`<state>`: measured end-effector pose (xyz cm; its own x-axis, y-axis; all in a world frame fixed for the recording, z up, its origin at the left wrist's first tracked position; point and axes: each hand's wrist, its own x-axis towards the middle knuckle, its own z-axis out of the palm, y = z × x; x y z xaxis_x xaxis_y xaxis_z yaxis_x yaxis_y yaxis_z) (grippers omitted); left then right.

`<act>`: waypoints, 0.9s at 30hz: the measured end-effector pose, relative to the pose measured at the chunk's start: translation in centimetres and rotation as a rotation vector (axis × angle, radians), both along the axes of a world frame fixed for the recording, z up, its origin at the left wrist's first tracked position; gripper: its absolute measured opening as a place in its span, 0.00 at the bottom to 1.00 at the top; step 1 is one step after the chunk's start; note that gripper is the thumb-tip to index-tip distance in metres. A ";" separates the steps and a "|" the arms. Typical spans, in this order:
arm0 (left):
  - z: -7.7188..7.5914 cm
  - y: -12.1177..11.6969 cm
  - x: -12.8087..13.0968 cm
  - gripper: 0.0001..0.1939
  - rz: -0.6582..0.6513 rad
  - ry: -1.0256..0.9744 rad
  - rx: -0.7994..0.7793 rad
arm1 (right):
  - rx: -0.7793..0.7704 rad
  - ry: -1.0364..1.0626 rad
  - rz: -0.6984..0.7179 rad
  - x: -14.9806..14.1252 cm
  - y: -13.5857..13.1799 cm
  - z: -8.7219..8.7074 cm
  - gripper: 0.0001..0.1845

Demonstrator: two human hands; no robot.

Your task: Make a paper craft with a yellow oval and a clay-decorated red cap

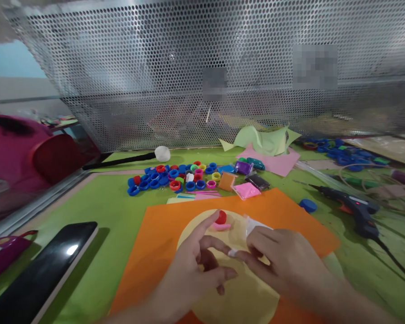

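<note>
Over a pale yellow paper circle, my left hand has its fingers apart. One of its fingertips meets a fingertip of my right hand at a small white bit of what looks like modelling clay. My right hand's other fingers are curled round a crinkled white packet. Beyond my left index fingertip, a red ball sits on the circle, just behind a curved pink piece. The circle lies on an orange sheet.
Many bottle caps lie behind the sheet, beside clay packets in pink and orange. A glue gun with its cord lies right, near a blue cap. At left are a phone and a person in pink. Perforated metal stands behind.
</note>
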<state>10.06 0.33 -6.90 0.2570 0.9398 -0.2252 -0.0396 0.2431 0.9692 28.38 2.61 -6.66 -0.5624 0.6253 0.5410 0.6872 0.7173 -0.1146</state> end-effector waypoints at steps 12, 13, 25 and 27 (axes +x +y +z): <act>-0.5 -0.9 0.2 0.38 -0.110 0.057 0.023 | -0.121 -0.177 0.235 -1.2 -0.8 -0.6 0.21; -0.5 -0.9 0.2 0.39 -0.116 0.048 0.019 | -0.106 -0.193 0.252 -1.2 -0.8 -0.6 0.21; -0.1 -0.6 0.1 0.47 -0.024 -0.043 -0.012 | -0.232 -0.045 0.046 0.1 0.0 -0.2 0.17; -0.2 -0.6 0.2 0.47 -0.038 -0.052 -0.042 | -0.253 -0.075 0.078 -0.3 -0.3 -0.2 0.15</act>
